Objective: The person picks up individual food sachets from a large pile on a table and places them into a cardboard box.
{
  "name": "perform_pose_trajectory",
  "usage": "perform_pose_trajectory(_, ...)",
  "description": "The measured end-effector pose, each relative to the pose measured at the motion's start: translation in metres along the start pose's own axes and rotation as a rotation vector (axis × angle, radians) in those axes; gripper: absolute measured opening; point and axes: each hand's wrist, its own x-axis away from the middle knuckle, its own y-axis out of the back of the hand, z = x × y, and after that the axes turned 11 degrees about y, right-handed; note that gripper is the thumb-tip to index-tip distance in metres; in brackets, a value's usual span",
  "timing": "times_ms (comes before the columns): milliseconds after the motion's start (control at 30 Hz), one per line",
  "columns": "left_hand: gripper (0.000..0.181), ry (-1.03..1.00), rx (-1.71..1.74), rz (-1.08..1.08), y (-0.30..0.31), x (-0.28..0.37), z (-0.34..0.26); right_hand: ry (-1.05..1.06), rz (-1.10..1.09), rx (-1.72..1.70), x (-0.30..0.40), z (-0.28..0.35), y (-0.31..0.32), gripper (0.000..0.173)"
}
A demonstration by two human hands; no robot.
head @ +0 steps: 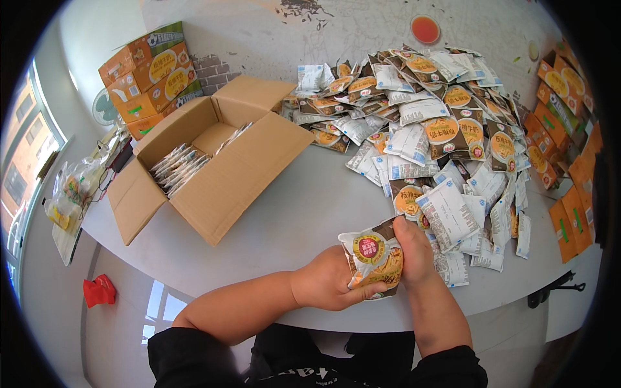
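Note:
Between them, my left hand (330,281) and my right hand (416,250) grip a brown, white and orange drink pouch (374,262) above the table's near edge. My left thumb lies across its lower part, and my right thumb presses at its upper right corner; the fingers behind are hidden, so I cannot tell whether more pouches are stacked there. To the right and beyond lies a big heap of similar pouches (446,131), some showing white printed backs. An open cardboard box (242,179) with its flaps spread stands at the left, holding rows of pouches (182,167) set on edge.
The white table (271,271) curves at its near edge. Orange cartons (155,77) are stacked behind the box, with more cartons (572,218) at the right. A bowl of red liquid (425,29) appears at the far side. A red bag (99,291) lies on the floor.

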Motion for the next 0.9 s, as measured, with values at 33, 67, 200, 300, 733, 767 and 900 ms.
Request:
perform_pose_trajectory(33,0.027,0.000,-0.029,-0.017,0.000,0.000,0.000,-0.004,-0.026,-0.015,-0.001,-0.001,0.000,0.038)
perform_pose_trajectory(67,0.026,0.001,-0.059,-0.035,-0.001,0.000,0.001,-0.007,-0.052,-0.030,-0.002,-0.002,-0.001,0.038)
perform_pose_trajectory(200,0.025,0.034,-0.191,-0.156,-0.002,-0.004,0.013,0.030,-0.314,0.008,-0.010,-0.012,-0.002,0.030)
perform_pose_trajectory(300,0.025,0.115,-0.287,-0.269,0.004,-0.007,0.019,0.288,-0.243,0.534,-0.010,-0.011,0.000,0.024)
perform_pose_trajectory(733,0.025,-0.063,-0.623,-0.302,0.004,-0.012,0.005,0.008,-0.139,-0.115,-0.013,-0.028,-0.013,0.048)
perform_pose_trajectory(767,0.025,-0.092,-0.575,-0.290,0.004,-0.012,0.005,0.013,-0.199,-0.267,-0.015,-0.027,-0.012,0.045)
perform_pose_trajectory(900,0.027,-0.077,-0.241,-0.420,0.015,-0.007,0.024,-0.026,-0.253,-0.279,-0.019,-0.020,-0.007,0.042)
